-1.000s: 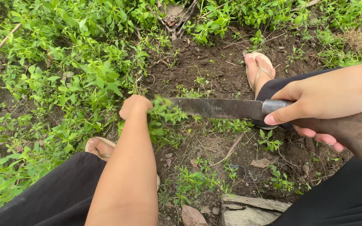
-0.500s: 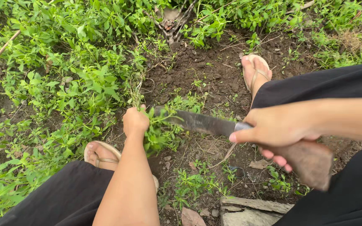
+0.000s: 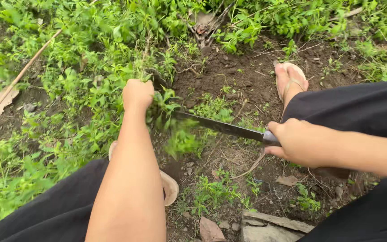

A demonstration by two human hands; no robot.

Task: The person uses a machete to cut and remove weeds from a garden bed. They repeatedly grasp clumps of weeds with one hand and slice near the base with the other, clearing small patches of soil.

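My left hand [image 3: 137, 94] is closed around a clump of green weeds [image 3: 169, 118] and holds it up from the soil. My right hand [image 3: 297, 142] grips the wooden handle of a long dark knife [image 3: 220, 127]. Its blade lies nearly level and its tip reaches into the weeds just below my left fist. My arms reach out over my knees in black trousers. My right foot in a pale sandal [image 3: 290, 78] rests on bare soil beyond the knife. The heel of my left sandal [image 3: 171, 186] shows beneath my left forearm.
Thick green weeds [image 3: 81, 67] cover the ground to the left and along the top. A patch of bare dark soil [image 3: 238, 71] lies in the middle. A thin stick [image 3: 21, 74] slants at the left. Flat stones [image 3: 269, 224] and dry leaves lie at the bottom edge.
My left hand has lifted the weed clump up and away. The knife has dropped lower and swung flatter, its tip now under the clump. My right hand has turned over the handle.
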